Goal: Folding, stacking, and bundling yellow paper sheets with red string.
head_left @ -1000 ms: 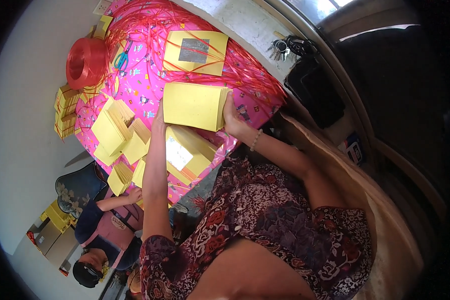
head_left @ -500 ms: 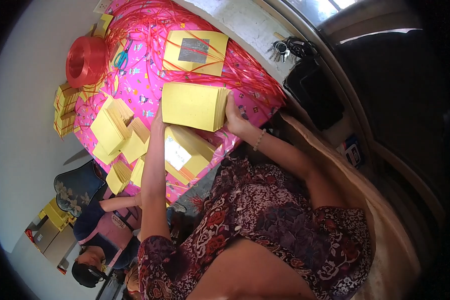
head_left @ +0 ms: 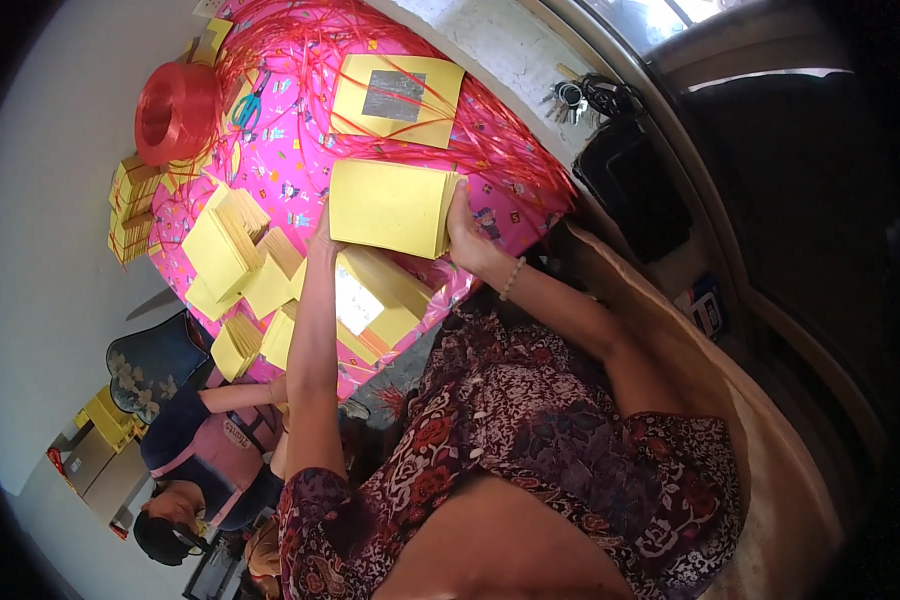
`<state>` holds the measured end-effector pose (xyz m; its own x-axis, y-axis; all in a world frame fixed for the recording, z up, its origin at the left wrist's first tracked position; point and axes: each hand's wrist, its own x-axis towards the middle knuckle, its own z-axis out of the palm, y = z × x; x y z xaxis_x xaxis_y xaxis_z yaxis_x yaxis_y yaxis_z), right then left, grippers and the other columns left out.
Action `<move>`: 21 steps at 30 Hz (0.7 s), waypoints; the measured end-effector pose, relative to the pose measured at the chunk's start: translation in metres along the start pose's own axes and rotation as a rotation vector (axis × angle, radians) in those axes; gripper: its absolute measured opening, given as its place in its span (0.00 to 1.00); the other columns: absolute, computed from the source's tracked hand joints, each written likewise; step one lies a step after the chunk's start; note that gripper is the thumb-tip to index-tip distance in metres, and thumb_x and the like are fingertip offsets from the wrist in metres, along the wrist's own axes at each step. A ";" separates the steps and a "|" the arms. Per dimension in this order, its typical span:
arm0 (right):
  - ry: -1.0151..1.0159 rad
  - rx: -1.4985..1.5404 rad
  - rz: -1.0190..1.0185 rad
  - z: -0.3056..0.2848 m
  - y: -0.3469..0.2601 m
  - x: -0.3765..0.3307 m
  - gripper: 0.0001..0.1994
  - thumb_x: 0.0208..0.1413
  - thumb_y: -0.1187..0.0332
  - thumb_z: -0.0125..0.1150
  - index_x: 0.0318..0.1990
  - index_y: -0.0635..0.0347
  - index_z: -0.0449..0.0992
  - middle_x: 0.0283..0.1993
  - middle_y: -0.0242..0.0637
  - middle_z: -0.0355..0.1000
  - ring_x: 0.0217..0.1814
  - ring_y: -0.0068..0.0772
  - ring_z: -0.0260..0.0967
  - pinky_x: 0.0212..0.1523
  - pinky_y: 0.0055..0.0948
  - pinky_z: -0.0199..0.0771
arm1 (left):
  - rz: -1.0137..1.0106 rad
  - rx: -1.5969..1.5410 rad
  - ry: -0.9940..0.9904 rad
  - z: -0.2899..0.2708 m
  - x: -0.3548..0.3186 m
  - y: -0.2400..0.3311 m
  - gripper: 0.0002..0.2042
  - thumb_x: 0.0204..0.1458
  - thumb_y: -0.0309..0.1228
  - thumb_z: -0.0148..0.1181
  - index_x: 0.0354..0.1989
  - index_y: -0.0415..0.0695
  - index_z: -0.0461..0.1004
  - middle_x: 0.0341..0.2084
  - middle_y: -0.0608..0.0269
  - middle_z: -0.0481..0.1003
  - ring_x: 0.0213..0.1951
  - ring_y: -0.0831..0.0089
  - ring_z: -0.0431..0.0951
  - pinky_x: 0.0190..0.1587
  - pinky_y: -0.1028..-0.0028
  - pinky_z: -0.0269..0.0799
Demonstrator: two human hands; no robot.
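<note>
A thick stack of yellow paper sheets (head_left: 390,207) is held above the table between my two hands. My left hand (head_left: 323,240) grips its left side; the fingers are partly hidden behind the stack. On the opposite side my right hand (head_left: 467,235) presses against the layered edges, fingers mostly out of sight behind them. Just below lies another pile of yellow paper (head_left: 395,290) with a silvery patch on a sheet. Beyond the held stack, a yellow sheet with a dark grey square (head_left: 394,96) lies under red plastic strands (head_left: 495,135).
Several yellow stacks (head_left: 220,250) crowd the left of the pink patterned table (head_left: 295,190). Behind them are a red ribbon roll (head_left: 178,113), teal-handled scissors (head_left: 247,108) and tied yellow bundles (head_left: 133,205). Another person (head_left: 215,450) sits at lower left. Keys (head_left: 568,98) rest on the ledge.
The stack stays between both hands, and its right-hand edges look slightly more even. The whole view has shifted a little; the other person's head has moved slightly left.
</note>
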<state>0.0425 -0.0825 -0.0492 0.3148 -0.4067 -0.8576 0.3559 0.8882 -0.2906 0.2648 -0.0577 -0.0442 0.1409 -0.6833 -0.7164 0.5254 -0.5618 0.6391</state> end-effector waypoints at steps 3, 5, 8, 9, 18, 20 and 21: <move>-0.113 0.018 0.008 0.005 -0.003 -0.008 0.36 0.60 0.37 0.21 0.63 0.55 0.56 0.60 0.41 0.63 0.60 0.37 0.63 0.58 0.37 0.65 | -0.002 -0.030 -0.004 -0.006 -0.002 0.003 0.20 0.60 0.41 0.44 0.54 0.39 0.67 0.44 0.55 0.75 0.40 0.66 0.79 0.41 0.67 0.78; -0.255 -0.012 -0.040 -0.002 -0.006 -0.009 0.35 0.62 0.40 0.18 0.62 0.56 0.58 0.59 0.41 0.65 0.60 0.38 0.64 0.59 0.37 0.66 | -0.029 -0.016 -0.003 -0.006 -0.002 0.003 0.20 0.60 0.38 0.43 0.55 0.39 0.66 0.45 0.53 0.74 0.43 0.63 0.78 0.43 0.65 0.78; -0.207 -0.011 -0.115 -0.022 0.007 0.031 0.36 0.62 0.40 0.17 0.62 0.57 0.59 0.59 0.40 0.65 0.60 0.38 0.64 0.59 0.37 0.66 | -0.032 0.094 -0.007 0.002 0.007 0.006 0.23 0.60 0.46 0.42 0.54 0.41 0.67 0.45 0.56 0.74 0.42 0.67 0.78 0.42 0.68 0.77; -0.232 0.017 -0.149 -0.024 0.012 0.042 0.35 0.62 0.40 0.17 0.61 0.57 0.59 0.59 0.40 0.65 0.60 0.38 0.64 0.59 0.37 0.65 | -0.089 0.022 0.024 -0.003 0.011 0.005 0.25 0.59 0.49 0.43 0.54 0.42 0.67 0.45 0.57 0.74 0.43 0.67 0.77 0.44 0.66 0.76; -0.116 0.052 0.016 -0.009 -0.023 -0.002 0.34 0.62 0.40 0.17 0.61 0.54 0.60 0.62 0.39 0.61 0.63 0.40 0.61 0.60 0.44 0.62 | -0.197 0.051 0.006 -0.003 -0.001 0.012 0.30 0.53 0.59 0.44 0.54 0.47 0.68 0.48 0.58 0.71 0.49 0.66 0.71 0.52 0.57 0.65; -0.153 0.099 0.020 -0.006 -0.023 0.005 0.34 0.62 0.40 0.17 0.62 0.54 0.59 0.63 0.40 0.61 0.63 0.41 0.60 0.61 0.44 0.62 | -0.169 0.054 0.010 -0.001 0.000 0.007 0.31 0.53 0.60 0.44 0.55 0.48 0.67 0.50 0.57 0.70 0.52 0.62 0.68 0.56 0.52 0.59; -0.195 0.143 0.027 0.000 -0.023 0.003 0.34 0.62 0.40 0.17 0.62 0.53 0.58 0.63 0.40 0.60 0.63 0.41 0.60 0.61 0.45 0.62 | -0.194 0.060 0.020 -0.005 0.000 0.007 0.31 0.53 0.60 0.44 0.54 0.48 0.68 0.50 0.57 0.70 0.52 0.62 0.68 0.57 0.52 0.58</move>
<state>0.0349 -0.1037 -0.0453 0.4844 -0.4295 -0.7622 0.4620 0.8654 -0.1941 0.2724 -0.0594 -0.0413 0.0586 -0.5506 -0.8327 0.4932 -0.7093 0.5037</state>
